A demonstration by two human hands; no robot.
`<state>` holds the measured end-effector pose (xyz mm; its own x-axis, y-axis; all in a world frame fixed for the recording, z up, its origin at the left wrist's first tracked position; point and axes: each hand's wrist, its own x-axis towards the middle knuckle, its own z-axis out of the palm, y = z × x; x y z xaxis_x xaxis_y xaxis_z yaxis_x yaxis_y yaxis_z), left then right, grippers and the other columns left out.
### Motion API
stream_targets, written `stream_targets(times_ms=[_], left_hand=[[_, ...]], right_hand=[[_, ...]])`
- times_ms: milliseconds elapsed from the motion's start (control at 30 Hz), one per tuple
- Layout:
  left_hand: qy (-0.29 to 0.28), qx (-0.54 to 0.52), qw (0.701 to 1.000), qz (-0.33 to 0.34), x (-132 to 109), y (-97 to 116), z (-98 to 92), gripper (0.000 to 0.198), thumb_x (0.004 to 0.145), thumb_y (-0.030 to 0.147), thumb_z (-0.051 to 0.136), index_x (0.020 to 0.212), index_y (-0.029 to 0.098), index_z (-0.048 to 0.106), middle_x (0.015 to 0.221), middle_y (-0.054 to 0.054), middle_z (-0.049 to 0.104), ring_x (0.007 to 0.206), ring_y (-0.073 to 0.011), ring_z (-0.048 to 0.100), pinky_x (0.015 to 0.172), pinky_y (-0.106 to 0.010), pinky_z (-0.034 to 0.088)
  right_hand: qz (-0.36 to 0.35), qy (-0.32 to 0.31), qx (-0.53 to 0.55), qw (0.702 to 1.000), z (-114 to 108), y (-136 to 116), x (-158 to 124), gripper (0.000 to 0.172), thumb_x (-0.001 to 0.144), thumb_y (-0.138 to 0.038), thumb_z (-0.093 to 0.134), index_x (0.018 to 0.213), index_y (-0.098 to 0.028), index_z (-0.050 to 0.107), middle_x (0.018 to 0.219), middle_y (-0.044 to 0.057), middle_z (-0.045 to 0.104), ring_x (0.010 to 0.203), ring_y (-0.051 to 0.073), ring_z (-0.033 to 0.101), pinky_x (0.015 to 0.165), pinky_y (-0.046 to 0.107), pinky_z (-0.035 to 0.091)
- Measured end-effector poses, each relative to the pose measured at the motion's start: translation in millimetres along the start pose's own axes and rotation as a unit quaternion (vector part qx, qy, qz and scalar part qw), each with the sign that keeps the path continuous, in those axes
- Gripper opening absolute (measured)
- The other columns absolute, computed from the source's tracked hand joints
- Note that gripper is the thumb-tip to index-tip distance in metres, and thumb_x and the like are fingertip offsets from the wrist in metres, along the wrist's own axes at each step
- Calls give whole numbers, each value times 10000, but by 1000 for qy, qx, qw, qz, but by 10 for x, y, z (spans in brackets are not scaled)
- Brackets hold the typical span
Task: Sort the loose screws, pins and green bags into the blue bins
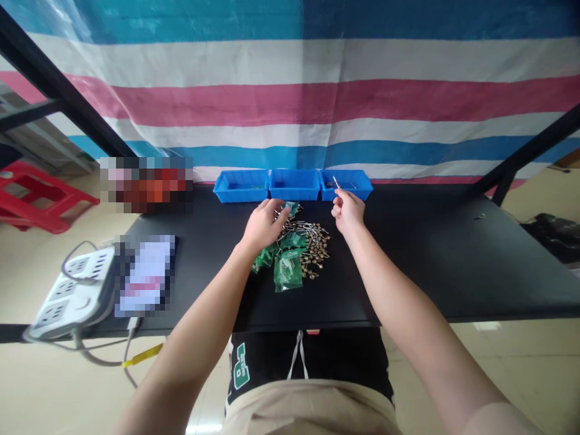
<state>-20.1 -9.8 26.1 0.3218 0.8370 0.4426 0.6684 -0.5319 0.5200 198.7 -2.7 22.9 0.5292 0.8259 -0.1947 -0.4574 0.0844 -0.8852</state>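
Note:
My right hand (348,211) pinches a thin metal pin (336,182) upright between its fingertips, just in front of the right blue plastic bin (347,184). My left hand (265,225) is low over the pile, its fingertips beside a small green plastic bag (292,208). I cannot tell whether those fingers hold anything. On the black table (408,260), a heap of small metal-shanked pieces with rough brass-coloured heads (312,248) lies next to several green bags (287,270). The left hand hides part of the heap.
Two more blue bins (240,186) (294,184) stand in a row along the table's far edge. At the left are a white power strip (75,293) and a pixelated flat object (145,276). A striped tarpaulin (290,103) hangs behind the table.

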Motion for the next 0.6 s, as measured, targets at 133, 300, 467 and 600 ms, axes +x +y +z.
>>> stream_targets(times_ms=[133,300,467,600], left_hand=[[-12,10,1000,8,-5,-18,13,348,937,457,474,1073,186,646,938,-72,660,765,-186,609,735,-324,489],[-12,12,1000,15,-1,-36,27,350,935,457,475,1076,190,651,945,-72,664,764,-183,614,727,-320,493],[-18,16,1000,14,-3,-21,13,346,933,449,476,1071,185,652,949,-78,666,776,-191,615,740,-329,498],[-23,17,1000,11,0,-21,9,340,929,441,485,1083,185,647,969,-82,668,788,-197,623,745,-333,503]], right_hand=[[-4,34,-2,999,-46,-4,92,166,760,-265,674,692,-195,540,460,-80,498,304,23,332,303,157,181],[2,46,-8,999,-69,8,130,177,783,-282,667,708,-201,528,469,-86,491,300,22,335,303,158,187],[18,52,18,998,-44,-1,90,104,774,-217,639,714,-194,557,462,-76,511,304,27,334,301,158,180],[23,21,13,999,-16,-10,44,68,757,-235,646,753,-194,592,473,-69,533,312,33,328,317,169,183]])
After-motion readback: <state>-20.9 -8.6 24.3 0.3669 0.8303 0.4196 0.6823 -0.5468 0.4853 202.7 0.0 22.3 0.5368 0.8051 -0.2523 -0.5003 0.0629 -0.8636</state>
